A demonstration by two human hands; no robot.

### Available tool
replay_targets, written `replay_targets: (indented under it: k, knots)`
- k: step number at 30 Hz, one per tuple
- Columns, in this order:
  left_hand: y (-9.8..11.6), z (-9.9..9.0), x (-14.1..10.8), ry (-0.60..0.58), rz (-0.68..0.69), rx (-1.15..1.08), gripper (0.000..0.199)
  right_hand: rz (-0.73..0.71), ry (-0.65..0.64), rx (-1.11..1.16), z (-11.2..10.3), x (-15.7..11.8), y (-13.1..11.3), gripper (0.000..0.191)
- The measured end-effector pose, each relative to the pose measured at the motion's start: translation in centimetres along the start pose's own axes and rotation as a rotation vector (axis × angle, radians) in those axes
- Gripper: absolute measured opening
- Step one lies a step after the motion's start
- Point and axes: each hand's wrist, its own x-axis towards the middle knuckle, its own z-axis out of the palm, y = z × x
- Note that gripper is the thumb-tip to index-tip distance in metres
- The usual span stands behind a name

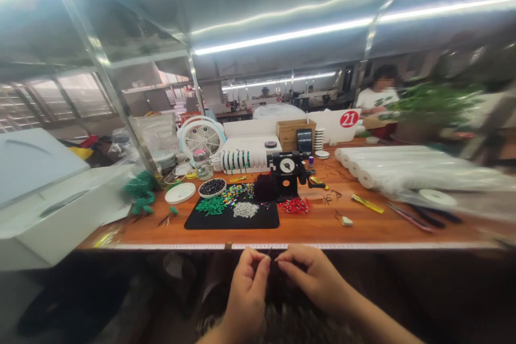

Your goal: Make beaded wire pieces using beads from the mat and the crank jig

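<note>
Just in front of the table's near edge, my left hand (250, 282) is closed, thumb and forefinger pinched on a thin dark cord (270, 252). Close beside it, my right hand (312, 274) also pinches, its fingertips at the same cord; the detail there is too small to make out fully. Beyond the hands lies a black mat (231, 221) bearing green tube-like pieces (212, 205), silvery beads (245, 209) and mixed coloured beads (237, 192). Red pieces (295, 205) are heaped right of it. A black machine with a round dial (287, 165) stands behind.
White spools (242, 160) with green cord sit left of the machine. A dish of dark beads (212, 187), a white lid (180, 193) and a fan (202, 137) are further left. Wrapped white rolls (387, 164) and pliers (411, 219) lie right. Another person (378, 98) sits behind.
</note>
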Motion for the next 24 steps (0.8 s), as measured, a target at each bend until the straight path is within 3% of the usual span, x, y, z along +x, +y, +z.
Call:
replay_targets:
  k: [4, 24]
  knots:
    - [-0.01, -0.01, -0.09, -0.078, 0.003, 0.048, 0.027, 0.019, 0.009, 0.021, 0.20, -0.08, 0.27, 0.018]
    - [-0.12, 0.24, -0.44, -0.095, 0.041, 0.068, 0.026, 0.083, -0.015, 0.231, 0.00, -0.02, 0.01, 0.021]
